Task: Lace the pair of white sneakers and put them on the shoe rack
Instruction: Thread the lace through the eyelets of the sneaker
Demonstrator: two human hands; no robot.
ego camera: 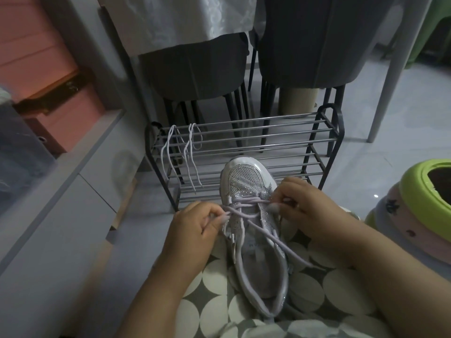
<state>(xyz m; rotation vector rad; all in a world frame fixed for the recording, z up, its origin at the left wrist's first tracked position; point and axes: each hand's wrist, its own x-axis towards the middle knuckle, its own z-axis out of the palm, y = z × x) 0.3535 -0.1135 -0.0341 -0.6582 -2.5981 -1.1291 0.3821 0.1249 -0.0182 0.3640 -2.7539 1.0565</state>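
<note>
Sneaker [253, 223] on lap, just before rack [244, 152] | left hand [195, 228], right hand [302, 208] each pinch lace [246, 206] | lace limp, apparently slippery; grip near tips | spare lace [180, 152] on rack.

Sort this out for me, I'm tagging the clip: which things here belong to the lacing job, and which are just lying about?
Job:
sneaker on the lap
lace, pinched by left hand and right hand
spare lace draped over the rack
shoe rack

Lying about:
grey chairs
pink boxes
stacked plastic stools
</note>
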